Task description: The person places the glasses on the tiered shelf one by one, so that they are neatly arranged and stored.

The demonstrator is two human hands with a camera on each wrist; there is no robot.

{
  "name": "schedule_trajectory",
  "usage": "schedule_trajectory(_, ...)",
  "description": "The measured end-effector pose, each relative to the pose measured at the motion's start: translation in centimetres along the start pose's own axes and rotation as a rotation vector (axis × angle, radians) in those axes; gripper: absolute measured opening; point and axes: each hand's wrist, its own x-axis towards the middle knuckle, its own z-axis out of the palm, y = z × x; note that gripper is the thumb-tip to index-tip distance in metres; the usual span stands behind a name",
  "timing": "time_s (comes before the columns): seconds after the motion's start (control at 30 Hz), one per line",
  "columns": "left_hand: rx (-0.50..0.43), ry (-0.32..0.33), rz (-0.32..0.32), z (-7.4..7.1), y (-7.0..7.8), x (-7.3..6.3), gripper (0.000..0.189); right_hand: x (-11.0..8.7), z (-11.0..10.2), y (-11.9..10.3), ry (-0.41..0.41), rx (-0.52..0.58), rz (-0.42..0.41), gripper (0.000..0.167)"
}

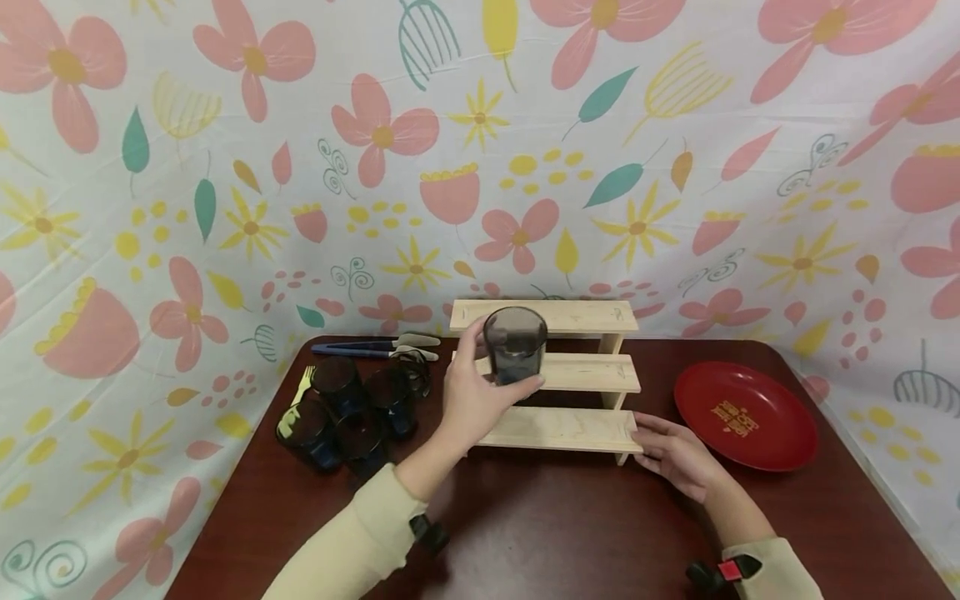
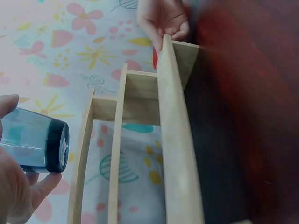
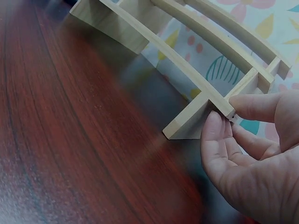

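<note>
My left hand (image 1: 474, 400) grips a smoky tinted glass (image 1: 516, 343) in front of the upper steps of a three-tier wooden shelf (image 1: 555, 427). In the left wrist view the glass (image 2: 30, 140) is tilted, its thick base pointing toward the shelf, with thumb and fingers round its side. My right hand (image 1: 678, 457) is at the right end of the lowest step. Seen from the right wrist, thumb and fingertips pinch the corner of that board (image 3: 205, 91). No glass stands on the steps.
Several dark glasses (image 1: 360, 429) are grouped on the brown table (image 1: 540, 533) left of the shelf, beside a yellow fork (image 1: 303, 387). Behind them lie blue-handled knives (image 1: 375, 345). A red oval plate (image 1: 772, 425) sits at the right. A flowered cloth (image 1: 480, 167) hangs behind.
</note>
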Motion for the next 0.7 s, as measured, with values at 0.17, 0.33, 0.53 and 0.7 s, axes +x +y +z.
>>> schedule_trajectory(0.17, 0.007, -0.030, 0.024, 3.1, 0.4, 2.9, 0.096, 0.0, -0.1, 0.1, -0.003, 0.018, -0.003, 0.071)
schedule_trajectory(0.33, 0.010, -0.044, 0.038, 6.0, 0.8, 5.1, 0.096, -0.2, -0.1, 0.0, -0.011, 0.030, -0.008, 0.070)
schedule_trajectory(0.53, 0.068, -0.051, 0.014, 9.1, 1.2, 7.4, 0.099, -0.4, -0.1, 0.0, -0.014, 0.028, -0.012, 0.071)
schedule_trajectory(0.7, 0.092, -0.033, -0.004, 11.0, 1.0, 9.0, 0.099, -0.2, -0.2, 0.0, -0.014, 0.020, -0.013, 0.071)
